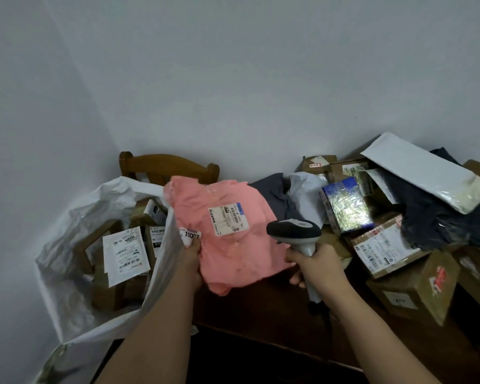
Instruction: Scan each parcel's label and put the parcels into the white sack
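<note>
Left hand (192, 261) at pink parcel's (227, 234) left edge

Left hand (191, 254) grips pink parcel (227, 234); right hand (316, 263) grips scanner (294, 231).

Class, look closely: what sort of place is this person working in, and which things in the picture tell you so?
Probably a room in a home or small office used for sorting parcels, not a warehouse. Clues: a wooden chair against plain walls, labelled cardboard boxes heaped on a dark wooden table, and a white sack holding parcels.
</note>
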